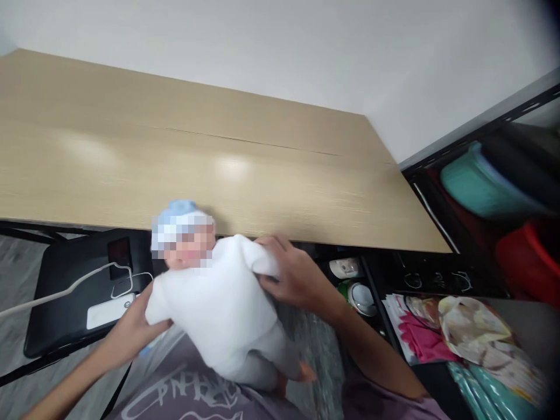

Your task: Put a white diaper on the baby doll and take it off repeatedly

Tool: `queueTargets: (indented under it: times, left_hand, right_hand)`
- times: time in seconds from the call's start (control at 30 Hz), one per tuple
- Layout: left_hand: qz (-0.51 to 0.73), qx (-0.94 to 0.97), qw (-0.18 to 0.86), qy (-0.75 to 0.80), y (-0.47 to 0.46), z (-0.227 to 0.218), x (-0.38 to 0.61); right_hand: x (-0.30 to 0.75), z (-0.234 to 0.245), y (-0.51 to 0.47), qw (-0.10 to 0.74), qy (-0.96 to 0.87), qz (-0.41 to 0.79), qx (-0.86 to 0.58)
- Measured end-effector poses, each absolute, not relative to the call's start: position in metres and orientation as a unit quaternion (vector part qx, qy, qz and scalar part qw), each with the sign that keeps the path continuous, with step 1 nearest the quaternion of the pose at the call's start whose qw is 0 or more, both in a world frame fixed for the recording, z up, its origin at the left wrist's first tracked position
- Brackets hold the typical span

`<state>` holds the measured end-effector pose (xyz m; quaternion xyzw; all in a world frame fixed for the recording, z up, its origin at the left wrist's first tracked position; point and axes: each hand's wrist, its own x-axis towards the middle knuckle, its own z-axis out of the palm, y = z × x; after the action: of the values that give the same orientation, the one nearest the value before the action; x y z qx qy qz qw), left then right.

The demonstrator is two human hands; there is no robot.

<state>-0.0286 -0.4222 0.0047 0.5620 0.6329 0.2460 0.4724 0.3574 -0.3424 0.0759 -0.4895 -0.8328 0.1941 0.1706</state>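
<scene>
A baby doll (219,303) in a white top and pale trousers lies tilted across my lap. Its head, in a light blue and white cap (181,216), is by the table's front edge; the face is blurred out. My left hand (135,321) is closed round the doll's sleeve at the picture's left. On the other side, my right hand (291,268) grips the other sleeve, thumb below and fingers above. The ends of both sleeves are hidden in my hands. A bare foot of the doll shows at the lower right.
A wooden table (280,181) spans the view against a white wall. At left, a black seat (65,291) bears a white power bank or phone (109,310) and a cable. On the right are bags (476,326), a teal basin (481,181) and a red basin (529,256).
</scene>
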Motion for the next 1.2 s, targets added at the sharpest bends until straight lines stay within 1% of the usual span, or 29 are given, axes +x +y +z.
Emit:
queueTargets:
  times: [0.13,0.27,0.47,0.57,0.67,0.8,1.0,1.2]
  left_hand:
    - [0.233,0.63,0.484,0.561,-0.344,0.047,-0.012]
    - [0.232,0.689,0.443,0.524,-0.261,0.064,0.009]
    - [0.231,0.742,0.326,0.538,-0.166,0.046,0.016]
    - [0.234,0.76,0.252,0.552,-0.148,0.042,0.012]
    - [0.216,0.768,0.171,0.578,-0.141,0.042,0.009]
    - [0.2,0.783,0.092,0.581,-0.122,0.033,0.009]
    - [0.198,0.795,0.004,0.573,-0.06,0.009,0.012]
    - [0.229,0.787,-0.024,0.573,0.017,0.0,0.017]
  right_hand:
    - [0.394,0.075,-0.321,0.227,-0.797,0.171,-0.532]
    - [0.416,0.057,-0.283,0.272,-0.751,0.132,-0.587]
    - [0.431,0.013,-0.225,0.285,-0.708,0.115,-0.636]
    - [0.432,-0.002,-0.206,0.293,-0.701,0.11,-0.64]
    - [0.43,-0.011,-0.189,0.319,-0.692,0.094,-0.641]
    - [0.426,-0.02,-0.159,0.326,-0.69,0.065,-0.642]
    - [0.425,-0.03,-0.093,0.319,-0.694,0.039,-0.644]
    - [0.427,-0.037,-0.025,0.338,-0.686,0.011,-0.645]
